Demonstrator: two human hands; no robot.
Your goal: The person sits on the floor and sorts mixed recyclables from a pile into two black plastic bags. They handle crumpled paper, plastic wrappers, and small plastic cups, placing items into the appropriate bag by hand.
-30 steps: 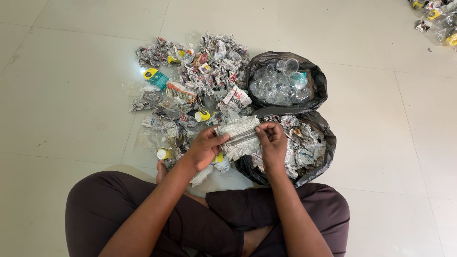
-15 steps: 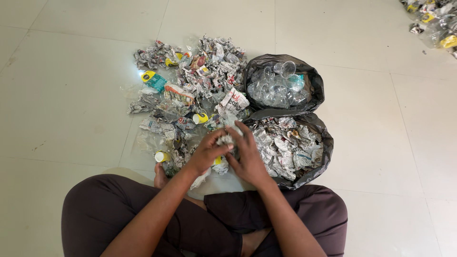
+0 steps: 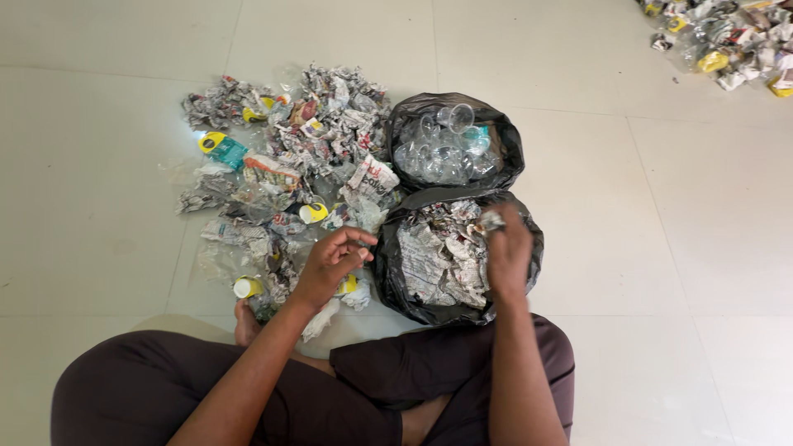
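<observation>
Over the near black bag's rim, right hand pinching crumpled newspaper; left hand loosely spread.

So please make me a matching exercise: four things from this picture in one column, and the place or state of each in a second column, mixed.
Things:
1. far black plastic bag
2. near black plastic bag
3. right hand
4. left hand

Places or states:
A. holds clear plastic cups
B. over the paper-filled bag, gripping a small crumpled newspaper wad
C. filled with crumpled newspaper
D. empty, fingers curled, beside the loose pile on the floor

Pairs: 1-A, 2-C, 3-B, 4-D
</observation>
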